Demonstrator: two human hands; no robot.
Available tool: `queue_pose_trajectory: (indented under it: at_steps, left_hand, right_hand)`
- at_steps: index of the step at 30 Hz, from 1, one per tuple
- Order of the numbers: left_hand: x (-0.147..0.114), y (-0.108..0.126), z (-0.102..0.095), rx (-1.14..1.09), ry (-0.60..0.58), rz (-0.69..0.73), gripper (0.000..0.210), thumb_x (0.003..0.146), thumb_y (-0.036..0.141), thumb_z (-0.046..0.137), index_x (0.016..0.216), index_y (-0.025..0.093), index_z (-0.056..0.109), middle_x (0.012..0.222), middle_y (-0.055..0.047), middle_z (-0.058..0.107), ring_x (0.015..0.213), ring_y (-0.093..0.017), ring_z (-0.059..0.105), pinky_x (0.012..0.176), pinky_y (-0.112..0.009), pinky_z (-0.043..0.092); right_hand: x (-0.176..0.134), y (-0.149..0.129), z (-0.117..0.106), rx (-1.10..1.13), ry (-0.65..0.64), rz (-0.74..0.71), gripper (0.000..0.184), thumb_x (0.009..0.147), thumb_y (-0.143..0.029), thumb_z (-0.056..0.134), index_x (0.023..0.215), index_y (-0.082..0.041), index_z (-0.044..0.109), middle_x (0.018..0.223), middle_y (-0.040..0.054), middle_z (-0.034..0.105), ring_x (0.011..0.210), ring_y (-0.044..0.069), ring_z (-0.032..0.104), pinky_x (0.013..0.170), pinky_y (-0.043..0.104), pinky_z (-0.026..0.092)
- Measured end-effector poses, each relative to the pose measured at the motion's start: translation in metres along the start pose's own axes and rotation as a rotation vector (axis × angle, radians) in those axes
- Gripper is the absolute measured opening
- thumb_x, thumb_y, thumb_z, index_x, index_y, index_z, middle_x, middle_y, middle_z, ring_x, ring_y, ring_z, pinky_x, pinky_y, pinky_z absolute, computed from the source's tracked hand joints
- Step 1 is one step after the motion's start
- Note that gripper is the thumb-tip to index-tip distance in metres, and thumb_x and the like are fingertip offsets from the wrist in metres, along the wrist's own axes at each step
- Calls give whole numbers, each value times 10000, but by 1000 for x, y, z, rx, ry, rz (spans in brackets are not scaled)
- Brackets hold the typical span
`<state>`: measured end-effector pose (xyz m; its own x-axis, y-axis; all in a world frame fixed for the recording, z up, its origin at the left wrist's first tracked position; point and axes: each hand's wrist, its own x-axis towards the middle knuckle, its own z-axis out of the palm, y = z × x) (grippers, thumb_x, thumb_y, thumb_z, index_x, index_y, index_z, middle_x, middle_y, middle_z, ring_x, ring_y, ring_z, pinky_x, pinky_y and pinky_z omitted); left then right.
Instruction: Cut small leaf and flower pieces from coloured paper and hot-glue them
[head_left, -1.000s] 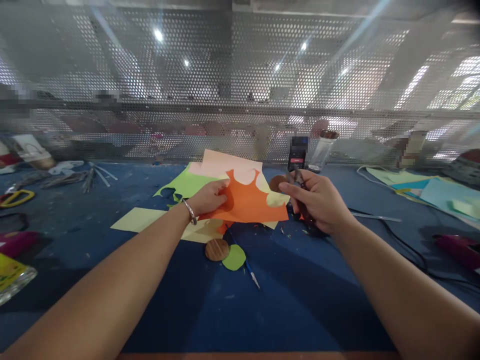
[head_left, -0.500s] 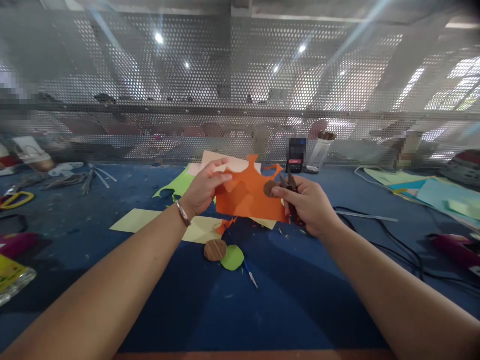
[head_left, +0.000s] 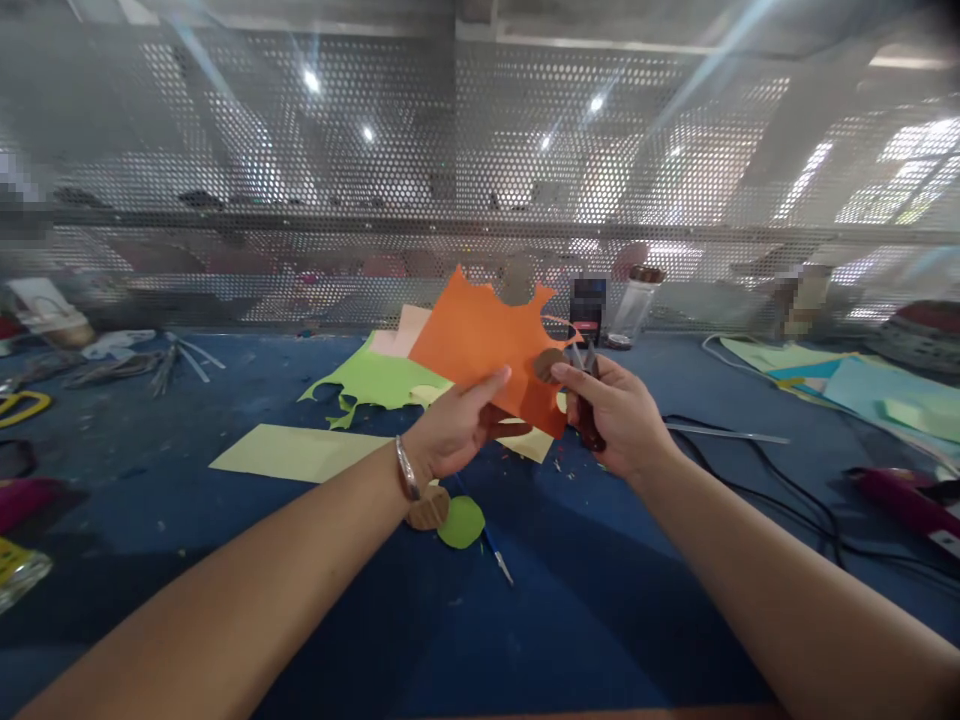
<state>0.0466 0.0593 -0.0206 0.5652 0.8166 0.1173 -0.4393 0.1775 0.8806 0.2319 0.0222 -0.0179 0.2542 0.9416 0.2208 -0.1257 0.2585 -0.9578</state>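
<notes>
Left grip (head_left: 454, 435) pinches part-cut orange paper (head_left: 480, 340), middle uncut; right grip (head_left: 621, 412) clasps scissors (head_left: 591, 432) and disc (head_left: 550, 366); below left grip, green circle (head_left: 461, 523) seems done.

head camera, close above blue tabletop (head_left: 540, 640), facing forward, down, toward mesh screen (head_left: 390, 175)

Above and beyond your right hand (head_left: 619, 412), you see lights (head_left: 596, 104) glare across a hazy mesh screen (head_left: 390, 160), while soft shadow (head_left: 600, 590) darkens the tabletop (head_left: 360, 630) nearer you.
</notes>
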Motion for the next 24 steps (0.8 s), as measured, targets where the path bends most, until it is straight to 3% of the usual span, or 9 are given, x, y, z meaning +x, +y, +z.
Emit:
queue_pose_trajectory:
  at_steps: [2, 6, 10, 16, 24]
  left_hand:
    - [1, -3, 4, 68, 50, -22, 332, 934, 415, 666, 1185, 198, 681, 1057, -110, 764, 908, -267, 744, 847, -440, 576]
    - [4, -3, -6, 135, 108, -31, 391, 911, 488, 674, 1133, 166, 696, 975, -129, 777, 893, -281, 749, 849, -434, 583]
    - [4, -3, -8, 128, 95, 20, 398, 870, 489, 726, 1130, 188, 696, 1015, -125, 778, 880, -273, 754, 846, -423, 595]
    - [0, -4, 0, 142, 67, 40, 382, 844, 454, 754, 1116, 188, 717, 1040, -126, 778, 935, -284, 751, 886, -440, 586]
    - [-2, -5, -2, 209, -39, 99, 373, 747, 340, 846, 1047, 137, 756, 1072, -159, 775, 1069, -328, 721, 987, -508, 540]
  right_hand:
    - [-3, 1, 3, -82, -41, 17, 313, 727, -412, 831, 774, -209, 597, 451, -83, 506, 375, 76, 409, 379, 225, 260]
    - [-6, 1, 5, -270, -106, 45, 314, 695, -421, 843, 753, -182, 648, 469, -72, 529, 386, 66, 404, 398, 217, 256]
    - [-8, 2, 6, -366, -131, 64, 357, 704, -490, 832, 751, -187, 648, 437, -70, 523, 341, 62, 353, 379, 218, 209]
    - [-8, 0, 6, -353, -124, 28, 401, 660, -506, 863, 745, -182, 641, 457, -65, 522, 386, 83, 446, 380, 208, 268]
    - [-12, -3, 7, -411, -111, 5, 392, 704, -492, 849, 819, -205, 609, 475, -85, 528, 302, 44, 329, 331, 207, 216]
